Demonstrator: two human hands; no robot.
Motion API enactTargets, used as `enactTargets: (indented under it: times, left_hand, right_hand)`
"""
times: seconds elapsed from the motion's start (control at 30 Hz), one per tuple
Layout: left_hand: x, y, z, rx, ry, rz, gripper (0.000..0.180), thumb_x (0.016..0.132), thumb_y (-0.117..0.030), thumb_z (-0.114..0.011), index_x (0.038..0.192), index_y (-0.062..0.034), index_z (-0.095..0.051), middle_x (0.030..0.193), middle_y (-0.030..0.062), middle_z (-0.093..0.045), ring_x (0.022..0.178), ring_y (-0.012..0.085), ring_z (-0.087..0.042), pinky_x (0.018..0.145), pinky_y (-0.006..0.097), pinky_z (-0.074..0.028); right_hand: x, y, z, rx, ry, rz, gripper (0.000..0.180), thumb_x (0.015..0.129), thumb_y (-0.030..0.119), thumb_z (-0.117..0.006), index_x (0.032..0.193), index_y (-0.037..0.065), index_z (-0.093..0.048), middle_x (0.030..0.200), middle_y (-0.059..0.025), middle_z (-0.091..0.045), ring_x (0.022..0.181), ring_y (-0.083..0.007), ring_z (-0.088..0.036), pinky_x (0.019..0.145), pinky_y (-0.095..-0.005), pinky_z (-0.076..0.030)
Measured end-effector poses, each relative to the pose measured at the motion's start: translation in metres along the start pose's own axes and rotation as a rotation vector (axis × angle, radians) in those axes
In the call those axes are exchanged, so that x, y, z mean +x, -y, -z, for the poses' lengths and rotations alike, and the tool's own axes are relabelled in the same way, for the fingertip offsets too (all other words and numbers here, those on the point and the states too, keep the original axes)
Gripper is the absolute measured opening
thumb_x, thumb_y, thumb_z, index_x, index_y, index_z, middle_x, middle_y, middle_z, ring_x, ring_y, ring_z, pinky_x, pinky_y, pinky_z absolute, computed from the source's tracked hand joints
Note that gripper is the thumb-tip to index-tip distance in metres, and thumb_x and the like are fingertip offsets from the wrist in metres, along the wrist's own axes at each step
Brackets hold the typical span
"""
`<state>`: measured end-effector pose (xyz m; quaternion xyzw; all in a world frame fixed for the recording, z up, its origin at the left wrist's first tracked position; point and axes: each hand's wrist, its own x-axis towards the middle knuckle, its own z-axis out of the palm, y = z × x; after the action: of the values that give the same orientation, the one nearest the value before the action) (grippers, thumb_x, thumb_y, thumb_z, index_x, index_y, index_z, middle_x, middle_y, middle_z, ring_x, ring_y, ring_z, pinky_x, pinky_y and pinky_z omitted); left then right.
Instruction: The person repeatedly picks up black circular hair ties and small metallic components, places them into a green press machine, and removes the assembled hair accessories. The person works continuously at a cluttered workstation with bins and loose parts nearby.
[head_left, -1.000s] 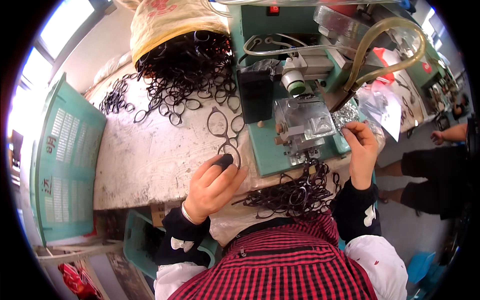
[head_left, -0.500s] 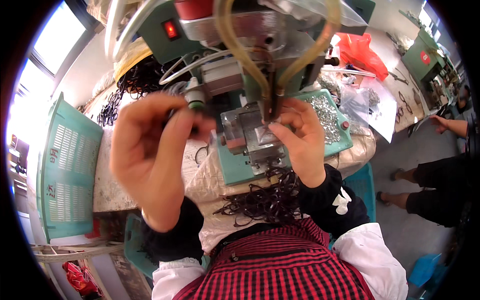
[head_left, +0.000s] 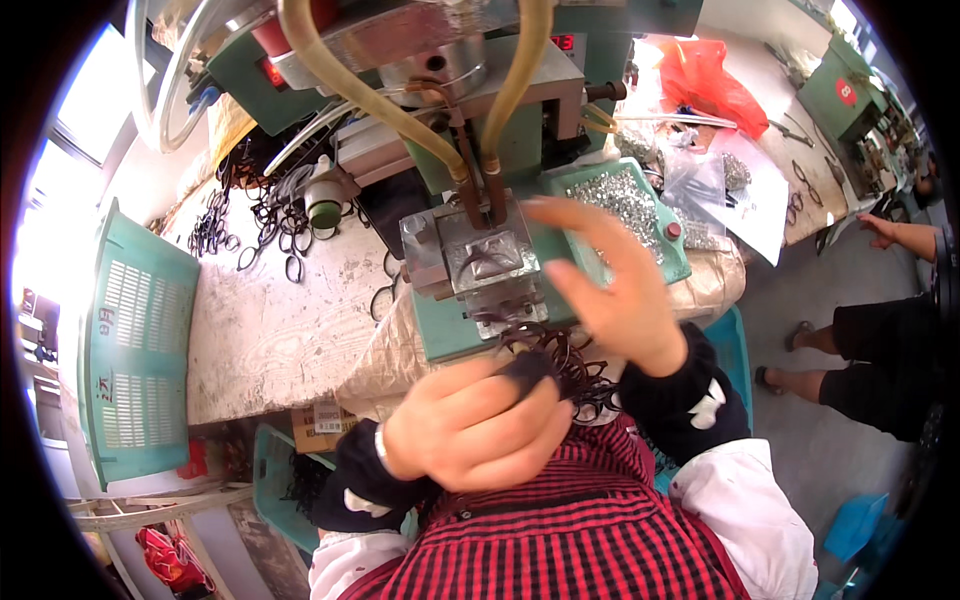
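My left hand (head_left: pixel 475 425) is closed in front of my apron, at the near edge of a pile of dark, looped pieces (head_left: pixel 590 395) that resemble eyeglass frames. Something black shows between its thumb and fingers; whether it is a piece or a finger cover, I cannot make out. My right hand (head_left: pixel 620 285), slightly blurred, is open just right of the metal fixture (head_left: pixel 440 250), holding nothing. A thin dark curved piece (head_left: pixel 485 258) shows on the fixture's top, below two copper-coloured prongs (head_left: pixel 482 195) of the bench machine.
Right of the fixture, a green tray (head_left: pixel 680 268) holds many small shiny metal parts. More dark looped pieces (head_left: pixel 290 230) lie at the back left. A green basket (head_left: pixel 145 350) stands at the left, a red plastic bag (head_left: pixel 710 85) at the back right. Another person's arm (head_left: pixel 905 238) shows far right.
My left hand has come down and right, from beside the machine to the pile. My right hand has drawn back from the fixture and opened. The view has shifted, the machine now appearing further left.
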<state>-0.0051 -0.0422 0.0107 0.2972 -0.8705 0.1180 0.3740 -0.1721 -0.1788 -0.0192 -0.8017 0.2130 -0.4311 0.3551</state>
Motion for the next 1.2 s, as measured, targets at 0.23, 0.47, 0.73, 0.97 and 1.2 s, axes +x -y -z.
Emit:
enactTargets:
  times: [0.23, 0.47, 0.73, 0.97, 1.2]
  left_hand:
    - [-0.007, 0.01, -0.023, -0.188, 0.03, -0.021, 0.032, 0.074, -0.006, -0.074, 0.105, -0.0007, -0.069, 0.101, 0.0094, -0.067, 0.073, 0.0199, -0.061, 0.058, 0.032, -0.052]
    - [-0.009, 0.016, -0.014, -0.196, 0.134, 0.044, 0.031, 0.074, -0.008, -0.076, 0.104, -0.0023, -0.071, 0.101, 0.0101, -0.068, 0.074, 0.0232, -0.064, 0.062, 0.034, -0.053]
    - [0.002, 0.012, -0.009, -0.327, 0.184, 0.152, 0.03, 0.075, -0.007, -0.076, 0.104, -0.0045, -0.072, 0.103, 0.01, -0.069, 0.078, 0.027, -0.067, 0.069, 0.037, -0.056]
    - [0.005, 0.014, -0.004, -0.356, 0.229, 0.16, 0.029, 0.077, -0.008, -0.075, 0.106, -0.0039, -0.072, 0.103, 0.0111, -0.07, 0.08, 0.0293, -0.068, 0.071, 0.038, -0.057]
    - [0.001, 0.017, 0.005, -0.424, 0.247, 0.171, 0.026, 0.08, -0.008, -0.075, 0.105, -0.0024, -0.069, 0.1, 0.0112, -0.068, 0.08, 0.0293, -0.068, 0.071, 0.04, -0.057]
  right_hand:
    - [-0.079, -0.081, 0.04, -0.854, -0.249, -0.214, 0.022, 0.077, 0.012, -0.079, 0.097, 0.006, -0.073, 0.091, -0.0109, -0.068, 0.093, -0.0334, -0.061, 0.085, -0.0431, -0.049]
    - [-0.037, -0.103, 0.026, -0.814, -0.294, -0.036, 0.008, 0.08, 0.01, -0.075, 0.083, 0.008, -0.068, 0.085, -0.0085, -0.067, 0.088, -0.0336, -0.061, 0.076, -0.0442, -0.049]
    - [-0.014, -0.108, 0.046, -0.391, -0.375, -0.221, 0.011, 0.089, 0.014, -0.069, 0.094, 0.003, -0.07, 0.085, -0.0112, -0.071, 0.084, -0.0282, -0.065, 0.078, -0.0375, -0.05]
    - [-0.017, -0.104, 0.048, -0.155, -0.323, -0.395, 0.015, 0.092, 0.013, -0.069, 0.096, -0.001, -0.07, 0.08, -0.0073, -0.068, 0.076, -0.0142, -0.061, 0.075, -0.0281, -0.048]
    - [-0.012, -0.095, 0.051, -0.094, -0.354, -0.366, 0.017, 0.094, 0.014, -0.07, 0.096, -0.002, -0.069, 0.081, -0.0029, -0.067, 0.078, -0.0106, -0.059, 0.075, -0.0274, -0.048]
